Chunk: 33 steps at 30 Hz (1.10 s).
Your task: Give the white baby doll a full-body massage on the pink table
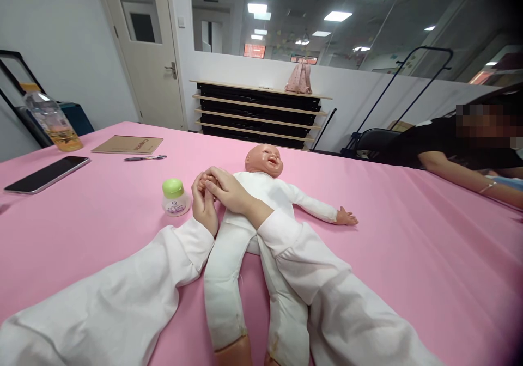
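Observation:
A baby doll (265, 191) with a hard plastic head and a white cloth body lies on its back on the pink-covered table, its feet toward me. My left hand (204, 208) is closed around the doll's hand on the left side, supporting it from below and the side. Over the top lies my right hand (231, 191), its fingers curled onto that same doll's hand, which is mostly hidden between my hands. The doll's other hand (346, 217) rests on the cloth at the right. Just left of my hands stands a small cream jar (175, 198) with a green lid.
On the table's left lie a phone (48, 174), a pen (145, 158) and a brown notebook (127, 144), beside a bottle (53, 118) of yellowish drink. Another person's arm (457, 174) rests at the right edge. Behind the table are shelves (257, 107) with a pink bag (299, 77).

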Each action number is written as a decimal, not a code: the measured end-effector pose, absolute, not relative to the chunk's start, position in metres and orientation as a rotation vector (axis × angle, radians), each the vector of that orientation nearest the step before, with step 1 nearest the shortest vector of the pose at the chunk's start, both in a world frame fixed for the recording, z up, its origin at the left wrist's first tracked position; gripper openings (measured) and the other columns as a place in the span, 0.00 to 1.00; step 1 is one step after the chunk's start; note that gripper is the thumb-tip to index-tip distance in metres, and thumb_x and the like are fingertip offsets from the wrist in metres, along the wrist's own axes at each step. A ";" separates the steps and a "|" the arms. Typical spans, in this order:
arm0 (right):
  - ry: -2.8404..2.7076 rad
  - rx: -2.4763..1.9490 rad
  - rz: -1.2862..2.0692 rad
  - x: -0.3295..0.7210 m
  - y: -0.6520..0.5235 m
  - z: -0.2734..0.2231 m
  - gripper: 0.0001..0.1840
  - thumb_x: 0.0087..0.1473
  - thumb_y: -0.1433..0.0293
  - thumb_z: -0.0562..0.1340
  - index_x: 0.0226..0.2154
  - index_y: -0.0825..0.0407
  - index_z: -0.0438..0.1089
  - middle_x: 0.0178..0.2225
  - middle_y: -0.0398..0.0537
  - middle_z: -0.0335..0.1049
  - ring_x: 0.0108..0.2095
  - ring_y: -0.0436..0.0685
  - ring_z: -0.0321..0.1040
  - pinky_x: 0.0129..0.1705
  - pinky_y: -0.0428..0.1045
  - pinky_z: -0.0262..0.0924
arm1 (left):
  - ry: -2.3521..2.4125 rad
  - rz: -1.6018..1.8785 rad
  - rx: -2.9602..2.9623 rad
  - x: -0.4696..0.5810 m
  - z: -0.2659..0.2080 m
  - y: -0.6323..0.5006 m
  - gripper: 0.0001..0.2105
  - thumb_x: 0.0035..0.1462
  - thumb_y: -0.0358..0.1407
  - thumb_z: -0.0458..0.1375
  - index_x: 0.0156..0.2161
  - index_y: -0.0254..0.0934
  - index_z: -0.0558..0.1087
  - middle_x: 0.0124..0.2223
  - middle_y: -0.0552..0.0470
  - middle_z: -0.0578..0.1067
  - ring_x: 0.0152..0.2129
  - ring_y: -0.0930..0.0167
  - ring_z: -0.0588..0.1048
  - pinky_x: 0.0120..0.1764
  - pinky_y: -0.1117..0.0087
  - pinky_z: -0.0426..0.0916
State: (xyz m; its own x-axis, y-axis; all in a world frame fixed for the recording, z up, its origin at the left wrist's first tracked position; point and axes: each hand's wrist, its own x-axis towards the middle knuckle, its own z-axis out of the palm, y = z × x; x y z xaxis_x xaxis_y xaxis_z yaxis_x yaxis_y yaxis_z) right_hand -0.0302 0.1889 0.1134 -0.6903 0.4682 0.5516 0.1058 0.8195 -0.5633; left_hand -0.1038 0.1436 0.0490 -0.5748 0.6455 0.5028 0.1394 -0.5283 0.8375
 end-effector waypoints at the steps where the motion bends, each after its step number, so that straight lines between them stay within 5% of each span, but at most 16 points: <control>1: -2.302 -0.405 0.629 -0.030 0.189 0.113 0.08 0.60 0.66 0.50 0.34 0.53 0.59 0.34 0.46 0.65 0.36 0.52 0.60 0.40 0.48 0.54 | 1.302 2.168 1.199 -0.105 0.049 0.144 0.26 0.57 0.52 0.47 0.55 0.39 0.60 0.53 0.44 0.66 0.46 0.69 0.70 0.39 0.73 0.70; 11: -2.197 -0.590 0.647 -0.030 0.186 0.118 0.16 0.61 0.62 0.49 0.27 0.53 0.59 0.26 0.42 0.64 0.29 0.49 0.60 0.34 0.45 0.54 | 1.286 2.085 1.281 -0.105 0.044 0.146 0.28 0.59 0.49 0.47 0.60 0.38 0.54 0.53 0.44 0.67 0.44 0.68 0.71 0.42 0.71 0.68; 17: -2.136 -0.619 0.612 -0.031 0.188 0.114 0.13 0.61 0.64 0.49 0.40 0.54 0.62 0.40 0.49 0.65 0.40 0.50 0.62 0.41 0.46 0.56 | 1.616 2.397 1.349 -0.095 0.053 0.142 0.26 0.55 0.35 0.53 0.59 0.38 0.56 0.53 0.43 0.63 0.50 0.67 0.65 0.51 0.67 0.61; 20: -2.237 -0.618 0.646 -0.031 0.191 0.110 0.14 0.62 0.66 0.46 0.34 0.55 0.63 0.35 0.47 0.66 0.35 0.49 0.62 0.38 0.45 0.55 | 1.684 2.474 1.460 -0.088 0.061 0.136 0.24 0.51 0.27 0.51 0.56 0.38 0.63 0.52 0.45 0.63 0.50 0.66 0.64 0.52 0.66 0.60; 26: -2.389 -0.768 0.570 -0.028 0.193 0.100 0.13 0.61 0.72 0.46 0.32 0.56 0.63 0.31 0.46 0.68 0.30 0.48 0.61 0.34 0.45 0.54 | 1.736 2.093 1.705 -0.113 0.049 0.134 0.21 0.52 0.28 0.50 0.52 0.39 0.67 0.47 0.45 0.64 0.47 0.66 0.64 0.53 0.62 0.60; 33: -2.494 -0.742 0.526 0.003 0.144 0.103 0.13 0.57 0.74 0.50 0.44 0.55 0.63 0.43 0.51 0.68 0.42 0.52 0.65 0.45 0.49 0.58 | 1.749 1.817 1.754 -0.143 0.024 0.122 0.17 0.49 0.27 0.49 0.43 0.38 0.74 0.43 0.45 0.67 0.43 0.65 0.67 0.51 0.58 0.64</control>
State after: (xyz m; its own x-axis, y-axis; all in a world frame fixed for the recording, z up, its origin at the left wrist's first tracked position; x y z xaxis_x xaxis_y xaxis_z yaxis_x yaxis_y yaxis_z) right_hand 0.0029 0.1441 0.1035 -0.7363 0.5877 0.3354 0.4022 0.7787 -0.4815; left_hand -0.1430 0.1225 0.0236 -0.3463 0.6903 0.6352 0.6082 -0.3503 0.7123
